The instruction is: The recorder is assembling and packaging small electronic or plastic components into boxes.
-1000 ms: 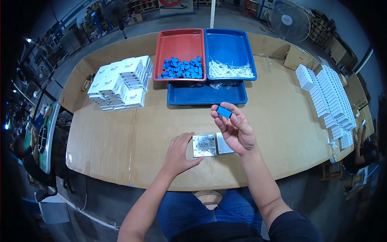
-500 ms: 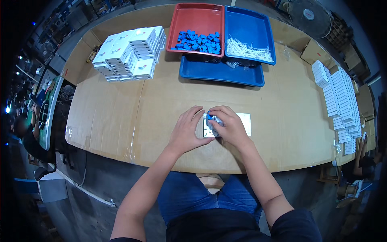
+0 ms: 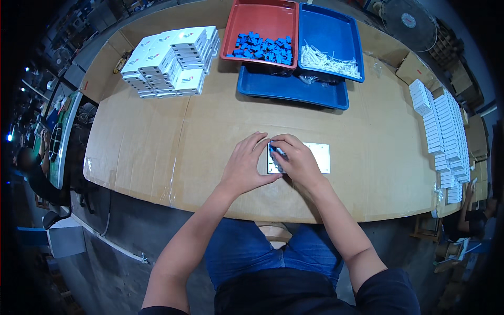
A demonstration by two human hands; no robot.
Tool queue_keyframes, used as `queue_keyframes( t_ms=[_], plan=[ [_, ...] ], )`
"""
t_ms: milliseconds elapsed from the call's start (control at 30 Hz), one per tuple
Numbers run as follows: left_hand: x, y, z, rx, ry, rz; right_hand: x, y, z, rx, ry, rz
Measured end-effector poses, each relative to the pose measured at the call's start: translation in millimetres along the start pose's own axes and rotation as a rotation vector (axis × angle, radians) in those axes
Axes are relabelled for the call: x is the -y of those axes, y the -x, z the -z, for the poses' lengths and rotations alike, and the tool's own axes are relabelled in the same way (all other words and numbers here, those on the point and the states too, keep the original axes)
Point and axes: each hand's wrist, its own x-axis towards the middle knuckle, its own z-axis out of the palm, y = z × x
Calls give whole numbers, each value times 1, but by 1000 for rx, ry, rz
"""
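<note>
A flat white case (image 3: 321, 158) lies on the cardboard-covered table in front of me, its left half open to small fittings. My left hand (image 3: 245, 164) cups the case's left end, with fingertips by the far corner and the thumb along the near edge. A small blue plastic part (image 3: 272, 149) sits at that end of the case. Over it bends my right hand (image 3: 297, 159), thumb and fingers pinched on the part and hiding much of the case's inside.
Past my hands stand a red tray (image 3: 261, 16) of blue parts, a blue tray (image 3: 329, 29) of white sticks, and a lower blue tray (image 3: 294, 93). White boxes (image 3: 168, 60) are stacked far left, more white cases (image 3: 440, 134) right. People work at both sides.
The view has shifted slightly. My right fingers have bent further down over the blue part, which now shows less. My left hand keeps its place at the case's end.
</note>
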Motion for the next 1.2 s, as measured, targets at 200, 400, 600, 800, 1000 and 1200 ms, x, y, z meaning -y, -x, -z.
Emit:
queue_keyframes(
  t_ms=[200,400,600,800,1000,1200],
  plan=[
    [1,-1,1,-9,14,-14,0,0,3,73,64,-26],
    [1,1,0,-4,9,-44,4,10,18,175,330,20],
    [3,5,1,-62,-6,-35,-7,41,81,56,82,-207],
    [-10,1,6,-50,-102,-82,-22,76,103,150,203,-237],
    [-16,5,-1,-115,-147,-134,-8,86,111,136,227,-268],
    [-37,10,-6,-110,-225,-162,1,90,134,95,32,-573]
  ],
)
